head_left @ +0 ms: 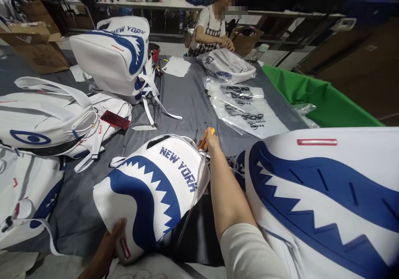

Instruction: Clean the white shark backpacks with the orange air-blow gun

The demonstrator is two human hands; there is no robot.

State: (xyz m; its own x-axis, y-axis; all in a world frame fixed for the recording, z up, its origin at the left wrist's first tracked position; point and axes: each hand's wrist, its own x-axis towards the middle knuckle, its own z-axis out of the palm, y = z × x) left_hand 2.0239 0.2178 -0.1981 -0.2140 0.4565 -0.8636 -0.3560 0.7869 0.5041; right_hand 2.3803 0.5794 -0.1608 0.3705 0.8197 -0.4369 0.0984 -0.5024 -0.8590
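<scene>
A: Where, the white backpack (152,187)?

B: Lying tilted at the near middle of the grey table cover (183,96), with the blue shark mouth and "NEW YORK" facing up.

A: Held how?

B: Gripped at the lower corner by the left hand (112,239), fingers curled round the edge. Met at the top rim by the right hand (212,141), closed round a small orange tool (204,139). Tip of it too small to make out.

A: Close by?

B: Just to the right, beside the right forearm, a second shark bag (327,196), large in the foreground. To the left, flat bags (46,121) lying on their sides, with a red tag (114,120) resting on one. Behind those, an upright bag (115,59) of the same print.

A: Farther out?

B: Printed plastic sleeves (246,108) spread across the cover. Beyond them, a co-worker's hands (229,43) just above a bagged backpack (227,65). Green cloth (314,94) off the right edge, cardboard boxes (37,46) at far left.
</scene>
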